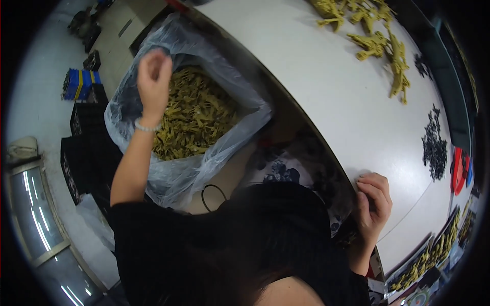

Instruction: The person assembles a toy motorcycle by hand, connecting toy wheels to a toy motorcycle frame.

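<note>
My left hand is raised over the left rim of a large bin lined with a clear plastic bag. Its fingers are curled and smeared by motion, and no object shows in them. A heap of olive-yellow moulded plastic pieces fills the bin below. At the near edge of the white table, my right hand has its fingers bent in, thumb tip close to the fingertips. Whatever lies between those fingertips, if anything, is too small to make out.
Olive-yellow figures lie on the table's far part. Small black pieces form a pile along its right side, near a red object. More yellow pieces fill a tray at lower right. Black crates stand left of the bin.
</note>
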The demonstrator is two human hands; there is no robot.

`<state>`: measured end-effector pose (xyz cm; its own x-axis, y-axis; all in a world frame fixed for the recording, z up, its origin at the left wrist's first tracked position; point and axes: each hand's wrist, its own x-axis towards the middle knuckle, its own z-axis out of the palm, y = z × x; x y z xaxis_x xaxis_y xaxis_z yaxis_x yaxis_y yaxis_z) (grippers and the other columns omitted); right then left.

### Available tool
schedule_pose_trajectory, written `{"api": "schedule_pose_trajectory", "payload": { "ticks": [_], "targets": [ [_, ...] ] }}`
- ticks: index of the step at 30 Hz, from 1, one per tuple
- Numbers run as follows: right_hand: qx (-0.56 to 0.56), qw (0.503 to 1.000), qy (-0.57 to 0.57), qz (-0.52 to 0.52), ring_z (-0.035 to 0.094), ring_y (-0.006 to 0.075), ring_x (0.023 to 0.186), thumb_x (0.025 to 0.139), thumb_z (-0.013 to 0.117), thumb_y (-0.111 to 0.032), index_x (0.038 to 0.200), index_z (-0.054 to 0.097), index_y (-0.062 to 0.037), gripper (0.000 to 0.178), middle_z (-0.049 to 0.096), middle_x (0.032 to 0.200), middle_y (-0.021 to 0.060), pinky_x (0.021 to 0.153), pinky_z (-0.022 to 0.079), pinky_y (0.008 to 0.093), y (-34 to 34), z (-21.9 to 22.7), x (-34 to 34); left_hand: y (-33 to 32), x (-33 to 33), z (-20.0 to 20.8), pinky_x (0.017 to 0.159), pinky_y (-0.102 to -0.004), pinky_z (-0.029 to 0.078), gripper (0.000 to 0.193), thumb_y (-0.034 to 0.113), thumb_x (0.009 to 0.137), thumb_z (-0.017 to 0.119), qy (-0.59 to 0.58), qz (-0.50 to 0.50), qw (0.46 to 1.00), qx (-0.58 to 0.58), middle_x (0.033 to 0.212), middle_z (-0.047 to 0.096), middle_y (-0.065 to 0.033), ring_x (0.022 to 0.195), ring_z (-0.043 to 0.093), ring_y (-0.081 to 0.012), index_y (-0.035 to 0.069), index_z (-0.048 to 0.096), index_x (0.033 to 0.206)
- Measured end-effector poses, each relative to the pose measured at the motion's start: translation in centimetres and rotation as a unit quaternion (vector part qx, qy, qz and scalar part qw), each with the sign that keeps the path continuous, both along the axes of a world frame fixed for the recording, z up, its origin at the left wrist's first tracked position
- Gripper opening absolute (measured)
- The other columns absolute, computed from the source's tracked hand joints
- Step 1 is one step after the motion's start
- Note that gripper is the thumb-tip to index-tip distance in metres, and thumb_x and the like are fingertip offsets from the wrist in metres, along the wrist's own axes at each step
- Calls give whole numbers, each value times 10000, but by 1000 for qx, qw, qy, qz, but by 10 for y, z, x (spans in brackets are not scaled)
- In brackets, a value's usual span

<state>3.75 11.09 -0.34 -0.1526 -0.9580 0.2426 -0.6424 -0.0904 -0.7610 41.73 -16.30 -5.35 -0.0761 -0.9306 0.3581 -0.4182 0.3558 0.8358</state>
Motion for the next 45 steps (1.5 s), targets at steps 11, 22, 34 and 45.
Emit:
{"api": "schedule_pose_trajectory", "payload": {
  "ticks": [11,22,34,45],
  "targets": [
    [16,1000,12,-5,548,279,858,732,606,1,830,600,16,99,592,868,124,775,429,363,-2,-1,4,63,72,-186,1046,-586,166,894,209,734,653,-716,-296,630,53,1490,69,-122,1368,73,-335,227,97,1432],
    [19,999,17,-26,549,275,828,718,609,3,807,594,26,94,591,829,129,751,432,363,-6,-2,6,16,34,-190,993,-641,237,1075,354,626,765,-717,-404,561,85,1479,143,-80,1355,107,-348,259,59,1431],
    [20,999,24,-28,547,273,822,730,605,5,809,593,26,82,590,828,128,743,435,354,-5,-2,6,32,57,-214,959,-609,282,665,279,773,613,-713,-354,605,-16,1304,401,-76,1259,295,-281,204,304,1357],
    [15,999,28,-23,550,264,840,734,590,30,818,591,30,84,591,850,126,754,437,348,-4,-2,7,57,78,-213,899,-575,331,407,199,831,510,-729,-381,569,18,1260,449,-106,1289,256,-292,152,464,1232]
  ]
}}
